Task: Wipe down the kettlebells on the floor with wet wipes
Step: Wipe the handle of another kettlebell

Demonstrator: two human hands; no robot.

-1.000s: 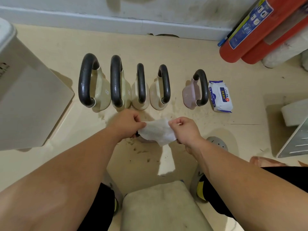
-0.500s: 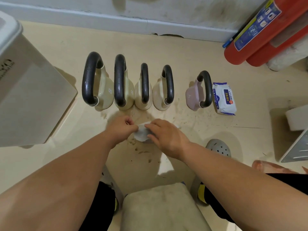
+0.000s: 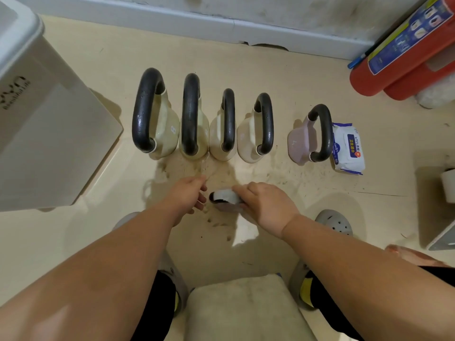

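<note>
Several kettlebells with black handles stand in a row on the floor: cream ones from the left [image 3: 157,129] to the middle [image 3: 248,141], and a pink one [image 3: 299,143] at the right end. Closer to me a small pinkish kettlebell [image 3: 225,207] sits between my hands. My right hand [image 3: 268,205] presses a white wet wipe [image 3: 225,195] around its black handle. My left hand [image 3: 187,195] hovers just left of it, fingers loosely apart and holding nothing. A pack of wet wipes [image 3: 348,148] lies beside the pink kettlebell.
A white storage box [image 3: 49,134] stands at the left. Two red fire extinguishers [image 3: 406,52] lie at the back right by the wall. A padded stool [image 3: 246,308] is under me, with my grey shoes [image 3: 334,225] either side. The floor near the kettlebells is smeared with dirt.
Both hands held the wipe spread out a second ago. My right hand has since wrapped it over the small kettlebell's handle, and my left hand has let go and drawn slightly left.
</note>
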